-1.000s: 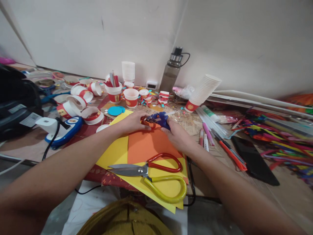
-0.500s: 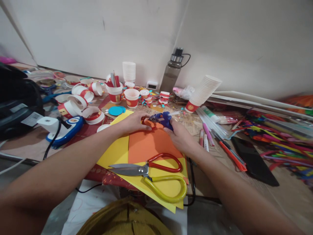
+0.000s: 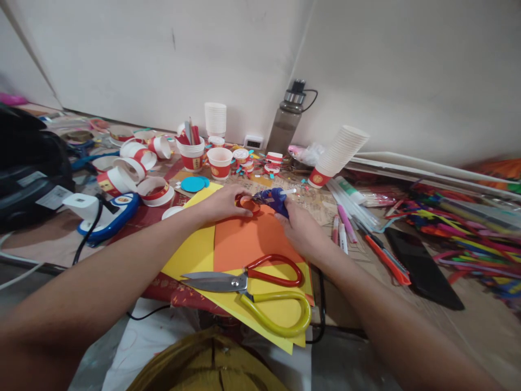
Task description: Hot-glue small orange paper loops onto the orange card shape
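My right hand (image 3: 299,220) grips a blue hot glue gun (image 3: 275,200), a white glue stick poking out of its back end. The gun's tip points left, close to a small red and orange paper piece (image 3: 249,204). My left hand (image 3: 228,203) is closed on that piece, though its fingers partly hide it. Beneath both hands lies an orange sheet (image 3: 252,244) on top of yellow sheets (image 3: 195,247). Large scissors (image 3: 240,282) with one red and one yellow handle rest on the paper nearer my body.
Cut paper cup rings (image 3: 157,191) and a blue power strip (image 3: 109,222) crowd the left. Behind stand paper cups (image 3: 220,163), a water bottle (image 3: 285,119) and a leaning cup stack (image 3: 342,152). A box cutter (image 3: 388,260), black phone (image 3: 423,269) and pipe cleaners (image 3: 476,239) lie right.
The glue gun has shifted slightly right, its tip moving back from the paper piece, which shows more of its orange face. My left hand has barely moved.
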### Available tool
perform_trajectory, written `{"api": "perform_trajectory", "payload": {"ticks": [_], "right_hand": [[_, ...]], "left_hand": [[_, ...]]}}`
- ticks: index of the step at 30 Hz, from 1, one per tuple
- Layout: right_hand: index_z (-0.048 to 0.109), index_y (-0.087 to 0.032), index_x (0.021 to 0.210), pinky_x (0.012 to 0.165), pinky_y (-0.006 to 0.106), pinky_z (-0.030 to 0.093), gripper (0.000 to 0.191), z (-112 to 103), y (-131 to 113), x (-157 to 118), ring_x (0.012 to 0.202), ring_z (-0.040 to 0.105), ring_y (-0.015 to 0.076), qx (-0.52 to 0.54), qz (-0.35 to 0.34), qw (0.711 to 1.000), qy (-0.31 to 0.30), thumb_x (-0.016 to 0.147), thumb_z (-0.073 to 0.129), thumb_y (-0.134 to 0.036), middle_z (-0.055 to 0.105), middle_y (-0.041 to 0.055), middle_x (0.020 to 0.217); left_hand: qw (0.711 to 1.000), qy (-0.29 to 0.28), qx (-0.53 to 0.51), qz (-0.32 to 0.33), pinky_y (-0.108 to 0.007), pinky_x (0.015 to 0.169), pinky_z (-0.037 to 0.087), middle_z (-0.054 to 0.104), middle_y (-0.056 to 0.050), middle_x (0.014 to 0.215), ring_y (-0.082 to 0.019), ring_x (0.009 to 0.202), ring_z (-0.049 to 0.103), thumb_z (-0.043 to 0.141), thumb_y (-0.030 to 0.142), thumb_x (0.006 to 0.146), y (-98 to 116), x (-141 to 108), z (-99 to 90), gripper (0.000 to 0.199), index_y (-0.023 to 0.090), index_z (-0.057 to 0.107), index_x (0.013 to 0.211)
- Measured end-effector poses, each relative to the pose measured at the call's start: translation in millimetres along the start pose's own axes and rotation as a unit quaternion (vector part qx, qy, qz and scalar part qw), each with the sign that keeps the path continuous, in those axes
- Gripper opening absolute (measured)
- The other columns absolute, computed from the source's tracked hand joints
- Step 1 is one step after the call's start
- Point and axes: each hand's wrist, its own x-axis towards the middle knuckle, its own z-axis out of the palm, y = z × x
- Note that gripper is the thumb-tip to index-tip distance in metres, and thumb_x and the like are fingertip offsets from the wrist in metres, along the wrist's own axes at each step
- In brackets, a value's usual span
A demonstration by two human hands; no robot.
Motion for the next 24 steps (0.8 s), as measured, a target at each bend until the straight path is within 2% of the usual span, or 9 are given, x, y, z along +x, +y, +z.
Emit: {"api": "perform_trajectory", "payload": {"ticks": [5, 9, 15, 24], "right_hand": [[0.052, -0.012, 0.121, 0.089, 0.038, 0.044, 0.028, 0.3, -5.5, -4.1, 0.108, 0.059, 0.0288, -0.012, -0.001, 1.0, 0.001, 0.095, 0.044, -0.02, 0.063, 0.0182, 0.118], [0.054, -0.013, 0.116, 0.088, 0.038, 0.045, 0.024, 1.4, -7.8, -1.3, 0.107, 0.06, 0.0281, -0.018, 0.002, 1.0, -0.004, 0.095, 0.044, -0.019, 0.064, 0.0175, 0.115], [0.052, -0.01, 0.122, 0.095, 0.042, 0.043, 0.03, 1.4, -4.6, -2.0, 0.115, 0.057, 0.0305, -0.035, -0.003, 0.999, -0.002, 0.095, 0.043, -0.018, 0.061, 0.0213, 0.123], [0.054, -0.015, 0.117, 0.086, 0.037, 0.046, 0.026, -2.3, -3.4, -7.1, 0.103, 0.061, 0.0266, 0.008, -0.006, 1.0, 0.018, 0.094, 0.045, -0.02, 0.065, 0.0156, 0.114]], "left_hand": [[1.0, 0.003, 0.009, 0.001, -0.036, 0.095, 0.046, 0.067, -0.005, 0.118, -0.024, 0.107, 0.06, 0.071, 0.043, 0.075, -1.2, 1.4, 0.9, 0.045, 0.023, 0.067, 0.115], [1.0, 0.009, 0.009, 0.002, -0.036, 0.095, 0.047, 0.067, -0.004, 0.118, -0.024, 0.107, 0.06, 0.073, 0.039, 0.074, -3.0, 2.0, 2.1, 0.044, 0.024, 0.068, 0.114], [1.0, 0.003, -0.002, 0.0, -0.037, 0.097, 0.046, 0.066, -0.004, 0.119, -0.024, 0.109, 0.059, 0.072, 0.041, 0.075, -1.2, 0.6, 0.5, 0.046, 0.024, 0.067, 0.118], [1.0, 0.004, 0.018, -0.008, -0.038, 0.1, 0.045, 0.065, -0.006, 0.125, -0.026, 0.113, 0.059, 0.074, 0.041, 0.073, 0.3, 2.0, -0.4, 0.051, 0.022, 0.065, 0.119]]}}
